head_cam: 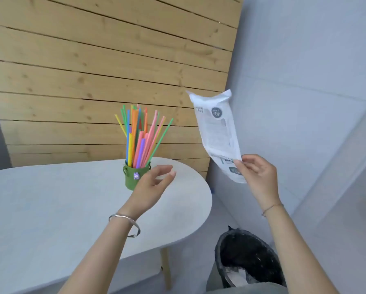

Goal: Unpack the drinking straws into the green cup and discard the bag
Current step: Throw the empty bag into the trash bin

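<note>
Bag: it is standing up from the right hand and curling at the top, so it is likely thin, light, limp film that will flutter instead of dropping straight; it appears empty, though the blur is leaving that unsure.
Hold on bag: the lower end is looking like the best place to pinch, where the film is bunching and giving the fingertips something to bite.
Right hand: it is pinching the bag's bottom edge between thumb and fingers, off the table's right end and above the bin.
Left hand: it is hovering with fingers spread and loosely curled, gripping nothing, just in front of the green cup.
Straws: they are standing fanned out in the green cup on the table; being light, stiff tubes, they are probably tipping easily if nudged.
Bag versus bin: the bag is hanging well above the black-lined bin on the floor below.
</note>
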A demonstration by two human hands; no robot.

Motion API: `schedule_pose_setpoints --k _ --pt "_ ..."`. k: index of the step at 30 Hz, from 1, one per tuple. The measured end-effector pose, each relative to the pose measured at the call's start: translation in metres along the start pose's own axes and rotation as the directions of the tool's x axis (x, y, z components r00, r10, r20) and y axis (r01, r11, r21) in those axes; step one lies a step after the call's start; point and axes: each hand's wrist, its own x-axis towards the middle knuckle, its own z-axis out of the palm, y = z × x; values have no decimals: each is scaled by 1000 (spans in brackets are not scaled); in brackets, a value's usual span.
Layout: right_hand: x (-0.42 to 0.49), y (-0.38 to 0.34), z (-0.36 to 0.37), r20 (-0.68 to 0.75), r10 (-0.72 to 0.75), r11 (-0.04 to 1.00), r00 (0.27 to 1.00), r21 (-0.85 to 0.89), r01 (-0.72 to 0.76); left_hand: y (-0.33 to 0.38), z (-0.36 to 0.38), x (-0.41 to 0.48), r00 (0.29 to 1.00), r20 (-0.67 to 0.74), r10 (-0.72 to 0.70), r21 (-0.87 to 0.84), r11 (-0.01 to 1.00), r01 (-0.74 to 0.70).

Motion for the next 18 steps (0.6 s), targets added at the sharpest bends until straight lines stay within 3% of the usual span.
schedule_pose_setpoints --k 4,8,13,18 --pt "-10 52 -65 -60 -114 935 992 -343 86 -15 28 4 995 96 -23 107 994 13" --pt "-23 97 -127 70 -152 680 986 -717 156 -26 53 9 990 134 -35 184 983 10" --pt "-47 134 -173 223 -10 496 975 -846 198 -34 86 10 976 208 -73 287 958 10" --pt "-58 162 -172 428 203 369 881 -866 336 -38 116 4 956 283 -75 354 935 -32"
